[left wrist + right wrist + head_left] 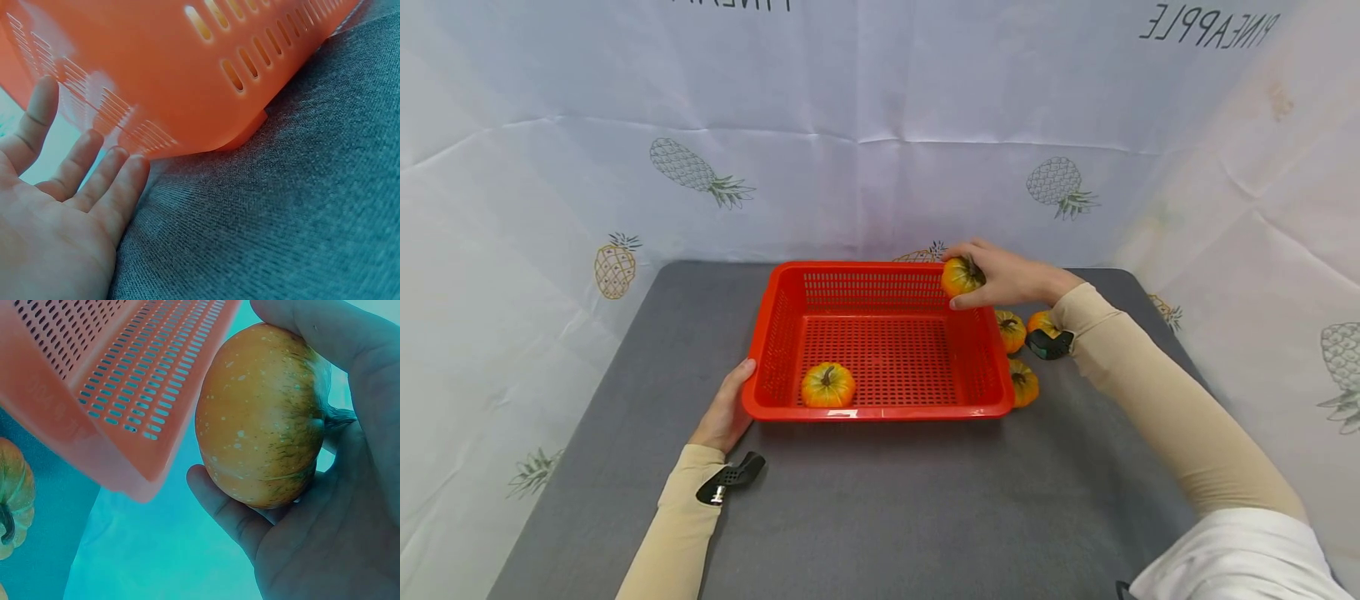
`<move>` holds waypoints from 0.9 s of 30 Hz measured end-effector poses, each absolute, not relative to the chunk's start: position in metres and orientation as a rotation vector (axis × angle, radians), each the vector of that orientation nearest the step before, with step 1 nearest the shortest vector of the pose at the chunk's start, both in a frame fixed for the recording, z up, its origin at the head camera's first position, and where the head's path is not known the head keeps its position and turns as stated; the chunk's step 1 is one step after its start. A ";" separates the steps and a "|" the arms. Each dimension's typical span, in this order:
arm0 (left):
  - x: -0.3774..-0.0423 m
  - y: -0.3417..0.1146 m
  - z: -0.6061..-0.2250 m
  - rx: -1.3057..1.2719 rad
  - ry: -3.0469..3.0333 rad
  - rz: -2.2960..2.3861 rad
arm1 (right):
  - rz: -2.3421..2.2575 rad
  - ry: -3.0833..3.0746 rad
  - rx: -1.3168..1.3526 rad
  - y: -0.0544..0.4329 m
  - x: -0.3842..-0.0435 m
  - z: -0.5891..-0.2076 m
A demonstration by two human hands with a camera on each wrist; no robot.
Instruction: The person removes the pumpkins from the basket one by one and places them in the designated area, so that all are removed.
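Note:
A red plastic basket with slotted walls stands on the grey table. One small orange-yellow pumpkin lies inside it, at the near left corner. My right hand grips another small pumpkin above the basket's far right corner; in the right wrist view, thumb and fingers curl round this pumpkin, its stem toward the palm. At the basket's left side is my left hand. In the left wrist view its fingers are nearly straight, their tips against the basket wall.
Right of the basket lie several more small pumpkins, one near the wall, one closer to me and one partly behind the right wrist. A white cloth printed with pineapples hangs behind the grey table.

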State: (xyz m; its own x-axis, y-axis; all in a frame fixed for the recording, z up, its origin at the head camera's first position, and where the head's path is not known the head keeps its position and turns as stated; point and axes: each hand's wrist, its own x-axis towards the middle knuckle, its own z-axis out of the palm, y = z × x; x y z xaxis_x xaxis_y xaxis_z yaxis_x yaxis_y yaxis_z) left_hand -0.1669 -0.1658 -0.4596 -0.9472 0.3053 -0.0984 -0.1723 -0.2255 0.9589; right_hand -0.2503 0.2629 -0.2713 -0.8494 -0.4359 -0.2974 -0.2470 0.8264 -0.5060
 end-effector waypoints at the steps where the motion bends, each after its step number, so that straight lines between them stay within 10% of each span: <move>1: -0.167 -0.166 -0.460 0.161 1.728 2.240 | -0.640 2.605 -0.500 0.264 -0.250 -0.271; 27: -0.166 -0.164 -0.458 0.168 1.700 2.262 | -0.703 2.631 -0.401 0.309 -0.227 -0.267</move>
